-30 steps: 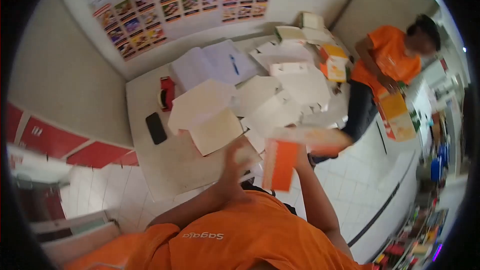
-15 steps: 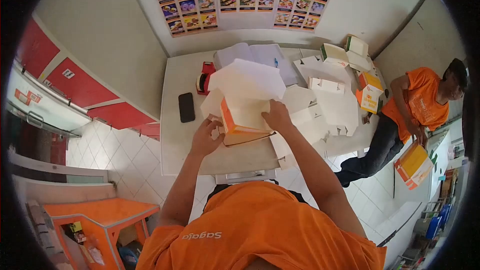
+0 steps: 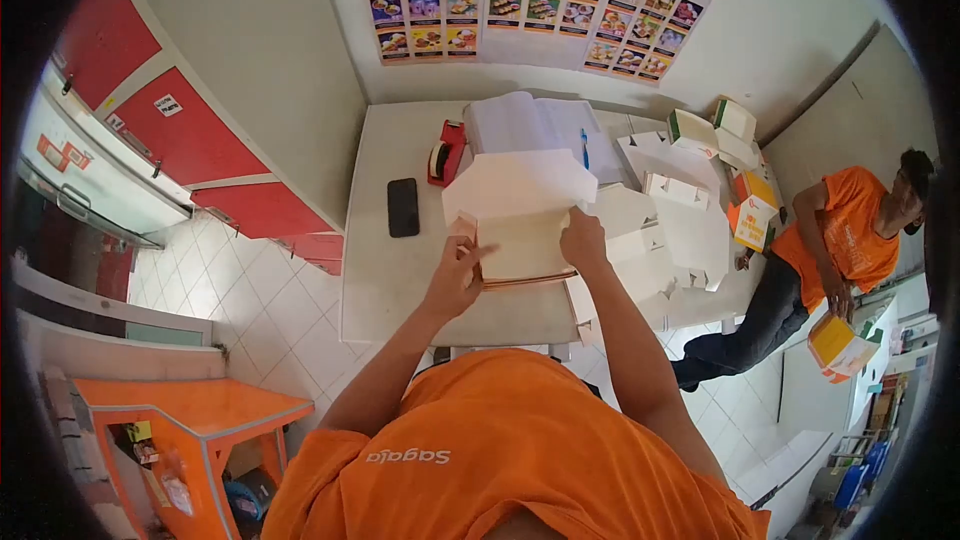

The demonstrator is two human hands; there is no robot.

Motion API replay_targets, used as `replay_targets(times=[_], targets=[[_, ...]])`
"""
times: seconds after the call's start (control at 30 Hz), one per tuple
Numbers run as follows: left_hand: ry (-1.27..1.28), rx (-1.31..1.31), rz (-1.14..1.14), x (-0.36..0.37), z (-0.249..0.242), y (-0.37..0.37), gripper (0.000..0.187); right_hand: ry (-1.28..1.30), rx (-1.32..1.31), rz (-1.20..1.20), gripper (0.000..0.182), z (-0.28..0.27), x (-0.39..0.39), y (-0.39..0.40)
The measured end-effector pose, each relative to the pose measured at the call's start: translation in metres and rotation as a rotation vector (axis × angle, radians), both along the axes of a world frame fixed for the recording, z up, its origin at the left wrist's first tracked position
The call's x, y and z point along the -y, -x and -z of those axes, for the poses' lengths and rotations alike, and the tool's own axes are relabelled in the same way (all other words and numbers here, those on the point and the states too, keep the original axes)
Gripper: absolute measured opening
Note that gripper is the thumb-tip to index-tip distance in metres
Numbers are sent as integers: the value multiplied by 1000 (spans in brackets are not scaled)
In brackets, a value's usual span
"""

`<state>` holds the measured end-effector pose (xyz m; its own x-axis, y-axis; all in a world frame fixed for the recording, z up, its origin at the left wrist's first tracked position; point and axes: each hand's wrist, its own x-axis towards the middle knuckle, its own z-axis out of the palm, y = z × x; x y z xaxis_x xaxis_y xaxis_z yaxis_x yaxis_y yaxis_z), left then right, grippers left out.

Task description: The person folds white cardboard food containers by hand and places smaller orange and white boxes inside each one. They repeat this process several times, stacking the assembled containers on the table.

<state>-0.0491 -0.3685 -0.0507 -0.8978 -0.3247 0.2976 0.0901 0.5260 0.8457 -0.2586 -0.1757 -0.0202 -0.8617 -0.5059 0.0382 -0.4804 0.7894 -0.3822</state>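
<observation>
A cardboard food box stands at the near side of the table, its plain pale inside facing me and its wide lid flap raised away from me. My left hand is at the box's left front corner, fingers bent round a side flap. At the right side my right hand is closed on the box wall, thumb near the inside. Beside the box on the right lie flat, partly folded carton blanks. The lid partly covers an open book behind it.
Left of the box lie a black phone and a red tape dispenser. Folded boxes stand at the table's right end. A co-worker in an orange shirt holds a yellow-and-white box on the right. Red-fronted cabinets line the left.
The box has turned and tipped so that its orange outer side no longer shows and its inside faces me. Both hands have stayed on its sides. The view has shifted slightly.
</observation>
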Motion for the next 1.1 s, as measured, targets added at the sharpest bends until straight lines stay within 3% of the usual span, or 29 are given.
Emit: replay_targets(times=[0.07,0.17,0.37,0.47,0.53,0.57,0.63,0.67,0.77,0.83,0.97,1.03,1.1], targets=[[275,-152,69,2,5,-4,47,-33,-53,13,18,1,2,0],[282,62,23,1,8,-13,48,-135,-60,9,16,0,8,-3],[51,58,25,-9,9,-11,44,-162,53,74,22,7,8,-11],[59,-11,59,-17,7,-12,44,-35,-51,180,34,1,-15,-12],[169,-18,32,-26,-1,-13,45,358,82,289,49,13,-54,7],[272,-26,-34,-30,-5,-14,47,425,-184,361,53,46,-87,24],[325,-101,-59,-37,-9,-19,49,57,-268,589,65,40,-150,31],[373,-165,-109,-42,-12,-22,51,-152,-145,723,80,20,-170,25],[286,-90,-58,-61,-24,-23,52,-164,-57,645,71,55,-234,49],[268,-98,-8,-76,-33,-20,53,-10,62,316,63,82,-261,69],[310,-116,62,-104,-41,-10,53,168,-51,401,51,75,-268,61],[271,-113,103,-121,-43,-6,53,88,114,215,42,81,-274,73],[228,-108,145,-132,-43,-5,53,120,124,221,39,84,-279,74]])
